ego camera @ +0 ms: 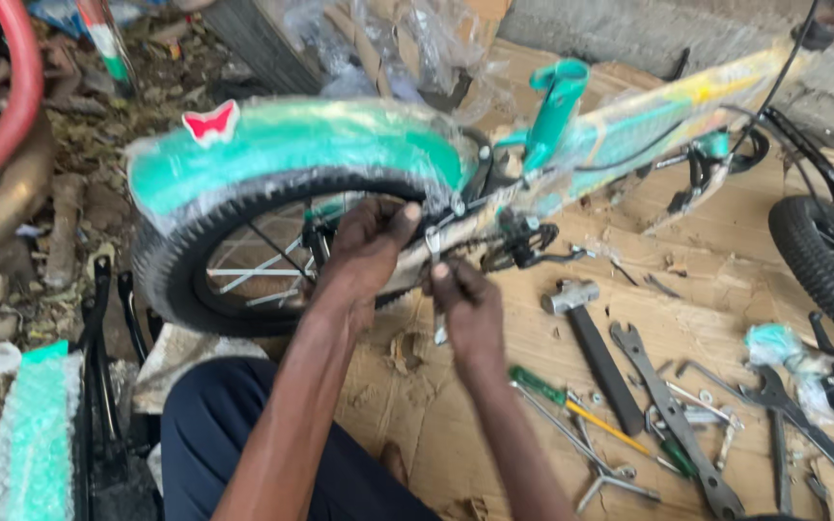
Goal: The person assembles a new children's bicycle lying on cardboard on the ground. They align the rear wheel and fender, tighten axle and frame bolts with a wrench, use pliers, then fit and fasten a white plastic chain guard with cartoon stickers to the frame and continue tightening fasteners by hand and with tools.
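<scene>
Fingers (400,224) of the left hand (369,251) are curled together, pressed at the rear wheel hub area just under the fender (291,145); exactly what they pinch is blurred, can't tell. Right hand (470,309) sits just below and right of it, fingers closed around a small silver wrench (435,253) that stands roughly upright, top end near the frame by the axle, lower end poking out under the palm.

Bike (620,125) lies on its side on flattened cardboard (533,318) on the floor, teal frame and fender wrapped in clear plastic. Rear wheel (185,280) with black tyre is just left of both hands; crank and pedal (523,246) just right of them. Red butterfly sticker (210,123) on the fender.

Tools lie on the cardboard right of the hands, well apart from them: hammer (591,338), long flat spanner (673,415), green-handled screwdriver (542,386), yellow-shaft screwdriver (620,432), a cross wrench (605,473), loose small bits. Second black tyre (822,260) at the right edge. Green bubble wrap (26,434) bottom left. Person's dark trouser leg (234,434) at bottom centre.
</scene>
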A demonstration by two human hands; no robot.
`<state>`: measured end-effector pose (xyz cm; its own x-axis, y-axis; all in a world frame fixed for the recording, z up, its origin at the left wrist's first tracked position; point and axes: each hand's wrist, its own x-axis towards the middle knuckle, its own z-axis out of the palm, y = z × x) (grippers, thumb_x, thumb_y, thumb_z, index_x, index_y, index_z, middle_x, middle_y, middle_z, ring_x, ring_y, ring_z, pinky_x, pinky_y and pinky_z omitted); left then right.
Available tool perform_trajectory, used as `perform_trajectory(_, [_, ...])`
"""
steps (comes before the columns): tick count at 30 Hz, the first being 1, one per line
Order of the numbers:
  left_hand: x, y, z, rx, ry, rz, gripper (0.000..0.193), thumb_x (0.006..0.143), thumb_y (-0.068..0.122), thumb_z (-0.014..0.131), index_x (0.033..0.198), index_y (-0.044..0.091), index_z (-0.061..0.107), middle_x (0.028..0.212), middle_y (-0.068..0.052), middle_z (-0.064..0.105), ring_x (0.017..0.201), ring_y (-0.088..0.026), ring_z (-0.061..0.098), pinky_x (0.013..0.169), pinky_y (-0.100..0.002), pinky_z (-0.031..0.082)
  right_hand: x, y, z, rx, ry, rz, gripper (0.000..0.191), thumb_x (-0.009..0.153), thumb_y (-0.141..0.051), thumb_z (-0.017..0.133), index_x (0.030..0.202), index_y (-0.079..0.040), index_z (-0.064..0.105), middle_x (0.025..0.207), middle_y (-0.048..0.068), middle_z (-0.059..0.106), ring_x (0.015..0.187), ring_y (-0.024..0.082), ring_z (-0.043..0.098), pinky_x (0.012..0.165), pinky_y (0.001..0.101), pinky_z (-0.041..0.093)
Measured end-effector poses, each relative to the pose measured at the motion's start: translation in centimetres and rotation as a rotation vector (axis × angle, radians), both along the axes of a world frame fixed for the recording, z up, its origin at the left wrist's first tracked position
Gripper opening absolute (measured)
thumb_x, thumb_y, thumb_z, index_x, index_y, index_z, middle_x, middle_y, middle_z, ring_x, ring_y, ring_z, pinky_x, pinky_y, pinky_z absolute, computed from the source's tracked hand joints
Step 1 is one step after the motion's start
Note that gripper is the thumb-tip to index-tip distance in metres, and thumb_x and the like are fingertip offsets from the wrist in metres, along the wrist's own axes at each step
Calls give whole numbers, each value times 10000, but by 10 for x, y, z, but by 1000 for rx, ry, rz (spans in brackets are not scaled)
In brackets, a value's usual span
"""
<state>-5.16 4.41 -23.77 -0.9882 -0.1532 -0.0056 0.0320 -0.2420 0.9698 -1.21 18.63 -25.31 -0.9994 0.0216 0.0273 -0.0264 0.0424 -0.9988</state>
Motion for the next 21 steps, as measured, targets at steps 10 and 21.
perform_trajectory(10, [21, -5, 30, -73, 33, -125, 207, 976, 245, 669, 1074, 64, 686, 953, 35, 713, 903, -64, 623, 794, -229, 510, 10, 28, 4, 4, 14, 171, 291, 1022, -261, 619, 946, 4, 710, 807, -4, 615, 763, 104, 527, 709, 280, 465])
perform_trajectory(21, [32, 21, 46, -646, -39, 211, 289, 822, 168, 791, 1048, 7, 711, 984, -152, 795, 881, -235, 775, 811, -346, 573, 33, 67, -42, -78, -225, 18, 248, 988, -249, 607, 967, -46, 747, 819, 15, 702, 772, 110, 597, 705, 295, 457])
